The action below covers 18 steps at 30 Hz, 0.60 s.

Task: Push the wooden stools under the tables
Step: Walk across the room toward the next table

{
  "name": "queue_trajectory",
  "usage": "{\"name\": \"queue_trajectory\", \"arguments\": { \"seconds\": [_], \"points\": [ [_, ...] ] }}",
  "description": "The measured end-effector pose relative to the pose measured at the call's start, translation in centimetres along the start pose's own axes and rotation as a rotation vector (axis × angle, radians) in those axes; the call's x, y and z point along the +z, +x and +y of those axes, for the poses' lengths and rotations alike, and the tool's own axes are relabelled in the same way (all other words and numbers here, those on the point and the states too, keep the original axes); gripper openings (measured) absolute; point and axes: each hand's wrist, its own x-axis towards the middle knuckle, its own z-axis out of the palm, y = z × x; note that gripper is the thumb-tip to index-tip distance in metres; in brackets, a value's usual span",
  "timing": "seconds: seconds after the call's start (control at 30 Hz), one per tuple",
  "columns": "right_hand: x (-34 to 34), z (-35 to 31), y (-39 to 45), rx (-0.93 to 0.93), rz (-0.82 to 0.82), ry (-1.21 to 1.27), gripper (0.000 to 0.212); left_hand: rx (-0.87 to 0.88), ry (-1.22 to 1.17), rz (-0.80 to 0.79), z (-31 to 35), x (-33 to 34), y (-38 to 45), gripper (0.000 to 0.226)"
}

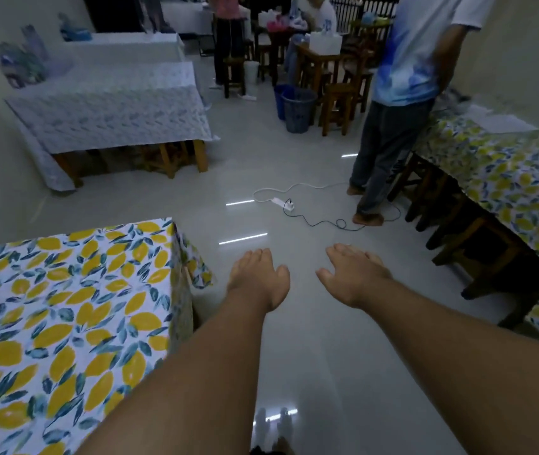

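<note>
My left hand [256, 277] and my right hand [351, 274] reach forward over the bare tiled floor, palms down, fingers loosely apart, holding nothing. A table with a lemon-print cloth [64, 307] stands at my left. Another lemon-cloth table [504, 178] runs along the right wall, with dark wooden stools [478, 244] tucked beneath its edge. Farther left, a table with a pale patterned cloth [114, 106] has wooden stools [163, 159] under it. More wooden stools [338, 106] stand free near the far tables.
A person in a white and blue shirt [402, 93] stands beside the right table. A white power strip with cables [282, 203] lies on the floor ahead. Blue and grey bins [296, 110] stand farther back, with other people around tables behind them.
</note>
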Motion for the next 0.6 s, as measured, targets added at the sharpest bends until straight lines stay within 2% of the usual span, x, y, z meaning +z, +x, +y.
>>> {"name": "queue_trajectory", "arguments": {
  "seconds": [0.3, 0.47, 0.6],
  "points": [
    [-6.2, -3.3, 24.7, -0.189, 0.034, -0.018, 0.067, -0.166, -0.009, 0.068, -4.2, -5.8, 21.2, 0.065],
    [-9.1, -6.6, 40.3, -0.359, 0.029, -0.121, 0.069, -0.326, -0.033, 0.111, -9.1, -7.8, 31.9, 0.061],
    [-12.1, -11.9, 51.1, -0.544, 0.004, -0.193, 0.070, -0.498, -0.090, 0.196, -13.2, -10.4, 38.6, 0.062]
  ]
}}
